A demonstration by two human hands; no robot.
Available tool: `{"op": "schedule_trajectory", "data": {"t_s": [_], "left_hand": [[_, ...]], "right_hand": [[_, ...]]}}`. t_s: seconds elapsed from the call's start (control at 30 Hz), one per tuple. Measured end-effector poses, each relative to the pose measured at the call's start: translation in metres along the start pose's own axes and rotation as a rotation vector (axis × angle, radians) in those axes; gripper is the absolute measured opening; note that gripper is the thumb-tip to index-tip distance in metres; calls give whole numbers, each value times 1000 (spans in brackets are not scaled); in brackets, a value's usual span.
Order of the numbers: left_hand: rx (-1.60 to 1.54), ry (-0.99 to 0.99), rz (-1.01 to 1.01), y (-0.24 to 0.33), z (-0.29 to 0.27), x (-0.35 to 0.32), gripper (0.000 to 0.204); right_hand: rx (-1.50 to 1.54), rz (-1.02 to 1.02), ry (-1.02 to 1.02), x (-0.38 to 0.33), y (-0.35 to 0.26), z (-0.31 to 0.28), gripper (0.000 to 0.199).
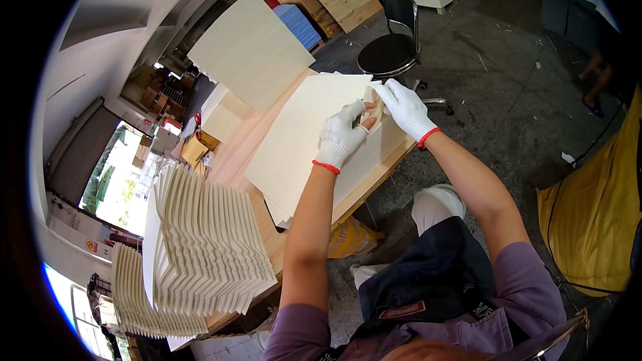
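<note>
A large cream paper sheet (294, 127) lies on the wooden table in front of me, with a folded strip along its right edge. My left hand (341, 135) wears a white glove with a red cuff, thumb and forefinger tips bare. Its fingers are closed on the folded edge near the far right corner. My right hand (402, 105), in a matching glove, has its fingers pressed together over that same corner, just right of the left hand. The fold between the hands is partly covered by the fingers.
A tall stack of creased cream sheets (207, 241) stands at the table's near left. A flat cream stack (254, 50) lies at the far end of the wooden table (231, 135). Beyond stands a black chair (391, 53); yellow cloth (592, 207) hangs at right.
</note>
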State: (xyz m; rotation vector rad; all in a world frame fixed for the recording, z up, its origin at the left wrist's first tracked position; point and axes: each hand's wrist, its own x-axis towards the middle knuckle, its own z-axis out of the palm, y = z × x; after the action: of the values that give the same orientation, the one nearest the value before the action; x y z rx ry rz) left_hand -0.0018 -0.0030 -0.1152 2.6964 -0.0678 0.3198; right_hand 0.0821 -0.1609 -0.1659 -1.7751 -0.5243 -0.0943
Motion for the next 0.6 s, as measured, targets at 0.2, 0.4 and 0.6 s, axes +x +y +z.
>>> {"op": "schedule_trajectory", "data": {"t_s": [0.2,0.4,0.6], "left_hand": [[12,82,135,-3,6,0,33],[159,262,230,-3,13,-14,45],[236,168,200,-5,13,-9,32]], "right_hand": [[-62,-76,44,3,7,0,49],[-416,62,20,-2,0,-37,49],[-676,-375,-64,-5,17,-31,45]]}}
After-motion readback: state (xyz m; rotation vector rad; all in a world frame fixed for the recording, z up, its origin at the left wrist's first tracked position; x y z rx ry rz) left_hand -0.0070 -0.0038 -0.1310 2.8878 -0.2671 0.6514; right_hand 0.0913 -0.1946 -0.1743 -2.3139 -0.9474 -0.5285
